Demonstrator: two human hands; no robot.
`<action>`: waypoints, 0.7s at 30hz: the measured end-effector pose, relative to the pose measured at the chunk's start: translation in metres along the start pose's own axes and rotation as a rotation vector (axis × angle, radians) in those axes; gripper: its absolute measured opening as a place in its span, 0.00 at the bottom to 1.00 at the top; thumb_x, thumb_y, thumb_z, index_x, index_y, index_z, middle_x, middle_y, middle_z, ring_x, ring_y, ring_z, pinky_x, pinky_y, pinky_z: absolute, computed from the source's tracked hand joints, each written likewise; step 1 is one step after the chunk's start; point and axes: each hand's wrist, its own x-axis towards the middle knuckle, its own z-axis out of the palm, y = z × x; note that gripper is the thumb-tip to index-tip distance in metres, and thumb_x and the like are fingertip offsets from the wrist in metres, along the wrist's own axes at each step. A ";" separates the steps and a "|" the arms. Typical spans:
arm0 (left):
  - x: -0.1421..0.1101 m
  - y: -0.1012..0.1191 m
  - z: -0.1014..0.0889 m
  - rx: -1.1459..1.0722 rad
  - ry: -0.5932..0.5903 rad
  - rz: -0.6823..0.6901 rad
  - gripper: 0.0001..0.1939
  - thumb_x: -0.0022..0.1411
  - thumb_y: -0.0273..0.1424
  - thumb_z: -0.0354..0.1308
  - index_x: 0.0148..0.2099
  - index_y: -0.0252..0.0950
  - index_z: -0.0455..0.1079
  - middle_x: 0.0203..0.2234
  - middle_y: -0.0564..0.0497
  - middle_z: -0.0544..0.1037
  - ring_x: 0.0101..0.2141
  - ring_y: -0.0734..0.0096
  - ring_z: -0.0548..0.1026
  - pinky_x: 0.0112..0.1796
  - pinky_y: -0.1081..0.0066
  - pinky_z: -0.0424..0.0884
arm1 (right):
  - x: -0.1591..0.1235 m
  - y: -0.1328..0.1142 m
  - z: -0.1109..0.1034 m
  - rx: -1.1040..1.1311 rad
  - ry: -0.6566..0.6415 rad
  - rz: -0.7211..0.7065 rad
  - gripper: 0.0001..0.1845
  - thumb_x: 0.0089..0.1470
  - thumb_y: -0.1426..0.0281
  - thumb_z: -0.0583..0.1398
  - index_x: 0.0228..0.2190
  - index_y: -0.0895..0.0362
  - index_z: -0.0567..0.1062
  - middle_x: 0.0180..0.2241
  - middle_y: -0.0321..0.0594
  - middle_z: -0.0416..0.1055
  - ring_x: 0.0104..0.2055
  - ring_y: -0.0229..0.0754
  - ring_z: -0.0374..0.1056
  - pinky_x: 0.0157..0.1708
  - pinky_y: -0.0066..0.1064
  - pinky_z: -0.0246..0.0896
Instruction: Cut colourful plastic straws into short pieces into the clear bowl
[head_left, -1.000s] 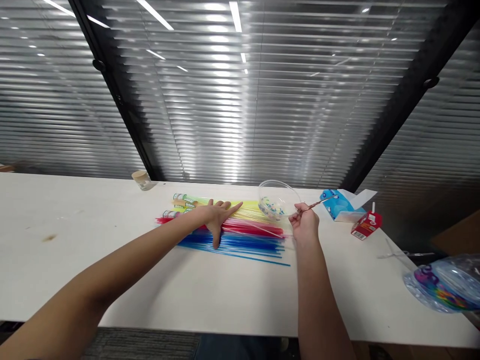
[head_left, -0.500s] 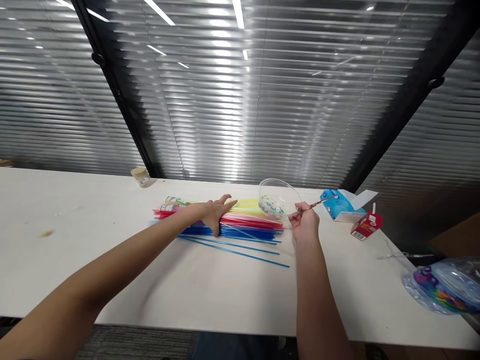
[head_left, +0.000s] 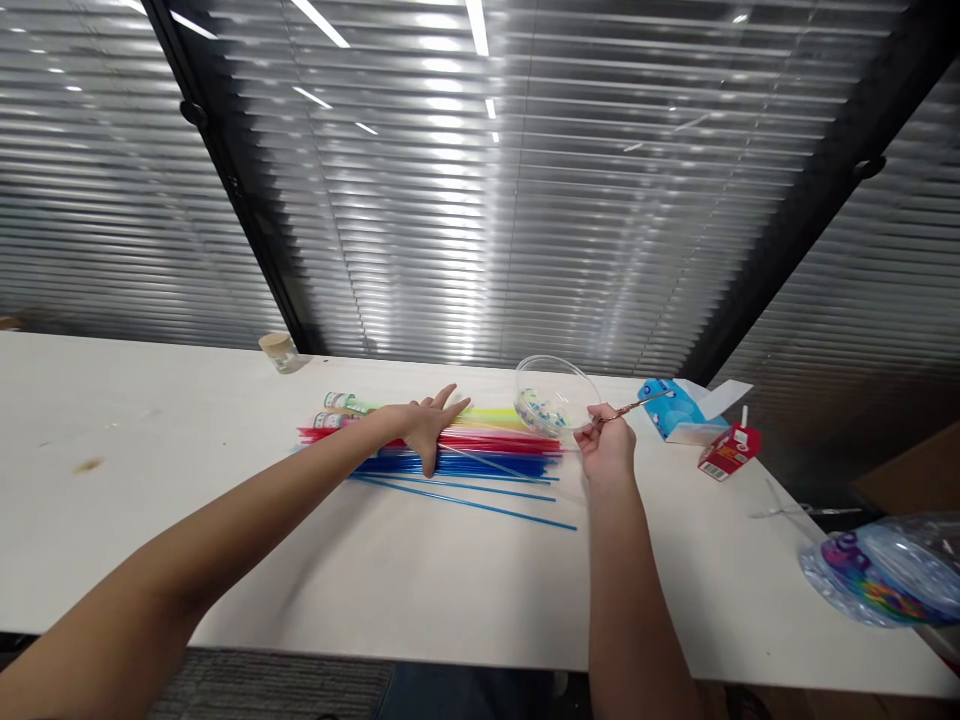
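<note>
A spread of long thin plastic strips in blue, red and yellow [head_left: 495,450] lies across the white table [head_left: 225,520]. My left hand [head_left: 429,425] rests flat on the strips with its fingers stretched out. Two blue strips [head_left: 480,498] lie loose in front of the pile. My right hand [head_left: 606,445] is closed in a pinch on a thin copper-coloured tool [head_left: 637,405] that points up to the right. A clear bowl [head_left: 556,398] with small coloured pieces stands just left of that hand.
A blue and white carton [head_left: 679,410] and a small red box [head_left: 721,452] lie to the right. A clear bag with colourful contents [head_left: 885,570] sits at the right edge. A small jar [head_left: 279,352] stands at the back. Slatted blinds fill the background.
My left hand has pushed the strips away from me and to the left, bunching the pile. Two blue strips stayed behind in front. My right hand has barely moved.
</note>
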 end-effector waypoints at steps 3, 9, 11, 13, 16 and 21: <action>0.004 -0.002 -0.002 -0.032 -0.031 -0.018 0.81 0.24 0.43 0.73 0.71 0.49 0.22 0.69 0.39 0.20 0.66 0.25 0.39 0.57 0.37 0.55 | -0.001 0.000 0.000 -0.002 -0.002 0.003 0.09 0.37 0.79 0.60 0.22 0.58 0.65 0.17 0.24 0.58 0.14 0.26 0.53 0.12 0.20 0.56; 0.014 -0.006 -0.005 -0.025 -0.071 -0.016 0.79 0.25 0.42 0.72 0.71 0.54 0.22 0.70 0.38 0.36 0.65 0.27 0.43 0.52 0.37 0.62 | 0.001 0.000 0.000 -0.009 0.005 0.003 0.08 0.37 0.79 0.60 0.22 0.58 0.65 0.18 0.25 0.58 0.14 0.26 0.54 0.12 0.20 0.57; 0.016 -0.008 -0.004 -0.009 -0.058 -0.020 0.79 0.24 0.43 0.72 0.70 0.55 0.22 0.69 0.39 0.42 0.65 0.29 0.45 0.52 0.39 0.64 | 0.002 0.000 0.000 -0.011 0.004 0.004 0.08 0.37 0.79 0.60 0.22 0.58 0.66 0.18 0.25 0.58 0.14 0.26 0.53 0.12 0.20 0.56; 0.017 -0.008 -0.002 0.004 -0.032 -0.042 0.80 0.23 0.43 0.72 0.71 0.55 0.22 0.69 0.39 0.44 0.64 0.30 0.46 0.52 0.40 0.64 | 0.002 0.001 0.000 -0.010 0.000 0.005 0.08 0.37 0.79 0.60 0.22 0.58 0.66 0.18 0.25 0.58 0.14 0.26 0.53 0.12 0.20 0.56; 0.013 -0.006 0.000 0.008 -0.002 -0.062 0.79 0.24 0.43 0.71 0.71 0.53 0.24 0.68 0.40 0.46 0.63 0.30 0.49 0.53 0.43 0.63 | 0.001 0.001 0.000 -0.008 -0.002 0.006 0.08 0.37 0.79 0.60 0.22 0.58 0.66 0.18 0.25 0.58 0.14 0.26 0.52 0.12 0.20 0.56; 0.000 -0.007 0.005 -0.013 0.063 0.049 0.72 0.30 0.49 0.69 0.72 0.52 0.31 0.66 0.43 0.51 0.60 0.36 0.58 0.58 0.47 0.56 | -0.001 0.000 0.000 0.000 0.002 0.009 0.08 0.37 0.80 0.60 0.22 0.58 0.65 0.18 0.24 0.58 0.14 0.26 0.52 0.12 0.20 0.56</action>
